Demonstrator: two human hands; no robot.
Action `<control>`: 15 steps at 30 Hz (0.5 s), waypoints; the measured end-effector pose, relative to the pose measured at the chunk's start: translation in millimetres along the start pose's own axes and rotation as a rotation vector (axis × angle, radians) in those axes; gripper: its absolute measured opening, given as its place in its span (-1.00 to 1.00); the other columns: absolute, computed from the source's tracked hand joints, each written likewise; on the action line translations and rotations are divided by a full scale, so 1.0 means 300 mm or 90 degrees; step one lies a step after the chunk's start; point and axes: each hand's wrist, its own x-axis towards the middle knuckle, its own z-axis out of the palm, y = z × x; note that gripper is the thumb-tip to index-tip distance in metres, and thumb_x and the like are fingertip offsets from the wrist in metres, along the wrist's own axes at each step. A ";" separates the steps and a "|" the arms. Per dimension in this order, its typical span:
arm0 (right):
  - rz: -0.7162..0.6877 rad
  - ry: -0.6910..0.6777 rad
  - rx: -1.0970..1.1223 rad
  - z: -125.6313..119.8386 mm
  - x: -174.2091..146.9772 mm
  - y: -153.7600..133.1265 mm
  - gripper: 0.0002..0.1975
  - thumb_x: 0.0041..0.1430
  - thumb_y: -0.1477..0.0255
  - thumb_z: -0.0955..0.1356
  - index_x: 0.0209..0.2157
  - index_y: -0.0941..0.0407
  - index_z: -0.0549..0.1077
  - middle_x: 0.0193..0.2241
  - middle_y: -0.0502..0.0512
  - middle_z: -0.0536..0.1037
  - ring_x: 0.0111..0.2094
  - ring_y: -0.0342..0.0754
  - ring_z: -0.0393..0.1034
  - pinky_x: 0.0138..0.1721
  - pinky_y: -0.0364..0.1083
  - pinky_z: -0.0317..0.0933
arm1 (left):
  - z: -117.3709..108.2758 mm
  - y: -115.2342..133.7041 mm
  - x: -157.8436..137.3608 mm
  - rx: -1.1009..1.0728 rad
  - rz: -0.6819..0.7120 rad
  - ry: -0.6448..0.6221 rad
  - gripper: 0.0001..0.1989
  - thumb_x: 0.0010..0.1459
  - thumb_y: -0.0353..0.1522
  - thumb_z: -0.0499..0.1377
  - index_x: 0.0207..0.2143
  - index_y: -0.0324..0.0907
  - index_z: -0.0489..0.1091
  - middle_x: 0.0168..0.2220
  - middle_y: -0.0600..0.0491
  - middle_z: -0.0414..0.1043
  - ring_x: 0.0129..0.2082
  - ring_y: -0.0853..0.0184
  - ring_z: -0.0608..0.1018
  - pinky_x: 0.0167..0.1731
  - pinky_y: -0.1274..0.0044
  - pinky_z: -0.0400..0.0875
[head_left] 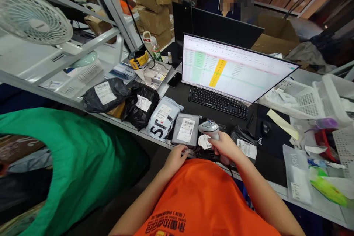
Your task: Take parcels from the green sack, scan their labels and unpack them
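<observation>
In my right hand (225,145) is a grey and white handheld barcode scanner (209,127), my fingers wrapped round its handle. Its head is over a black parcel with a white label (204,141), which it partly covers. My left hand (174,158) rests at the desk's front edge, fingers loosely apart, just below a grey parcel (178,121). That parcel lies flat with its label up. Left of it are a light blue parcel (173,107) and two black parcels, one of them crumpled (132,97). Another black parcel (240,132) lies to the right of my right hand.
A monitor (238,70) showing a spreadsheet stands behind a keyboard (219,102). A mouse (266,128) and white baskets (306,105) are at the right. A large green sack (83,158) stands open at lower left, below a fan (38,24). Across the desk is another person.
</observation>
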 end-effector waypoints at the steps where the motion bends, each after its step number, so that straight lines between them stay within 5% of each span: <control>1: -0.015 -0.008 -0.010 0.023 0.030 -0.037 -0.82 0.17 0.42 0.34 -0.20 0.20 0.42 -0.57 0.00 0.49 -0.68 -0.13 0.36 -0.65 -0.19 0.18 | -0.010 -0.007 -0.007 -0.001 -0.001 0.004 -0.77 0.26 -0.33 0.08 -0.13 -0.22 0.45 -0.08 -0.12 0.51 -0.10 0.20 0.54 -0.02 0.38 0.39; 5: -0.020 -0.042 -0.056 0.104 0.127 -0.135 -0.87 0.17 0.40 0.36 -0.30 0.20 0.45 -0.64 0.00 0.45 -0.69 -0.11 0.35 -0.68 -0.21 0.16 | -0.053 -0.060 -0.033 0.003 0.001 0.032 -0.76 0.24 -0.35 0.08 -0.13 -0.23 0.47 -0.11 -0.11 0.52 -0.11 0.20 0.54 -0.01 0.38 0.39; 11: 0.012 -0.070 -0.068 0.167 0.164 -0.150 -0.92 0.12 0.54 0.31 -0.46 0.17 0.38 -0.70 0.04 0.44 -0.70 -0.06 0.38 -0.69 -0.19 0.20 | -0.111 -0.194 -0.071 -0.002 -0.032 0.079 -0.75 0.24 -0.34 0.07 -0.16 -0.25 0.48 -0.13 -0.15 0.52 -0.13 0.17 0.56 -0.04 0.35 0.43; 15: 0.012 -0.056 -0.060 0.204 0.160 -0.164 -0.98 0.14 0.51 0.31 -0.36 0.16 0.38 -0.67 0.01 0.47 -0.67 -0.04 0.42 -0.69 -0.17 0.24 | -0.132 -0.247 -0.085 -0.010 -0.031 0.089 -0.78 0.24 -0.36 0.07 -0.19 -0.24 0.48 -0.15 -0.14 0.51 -0.17 0.20 0.57 -0.06 0.36 0.43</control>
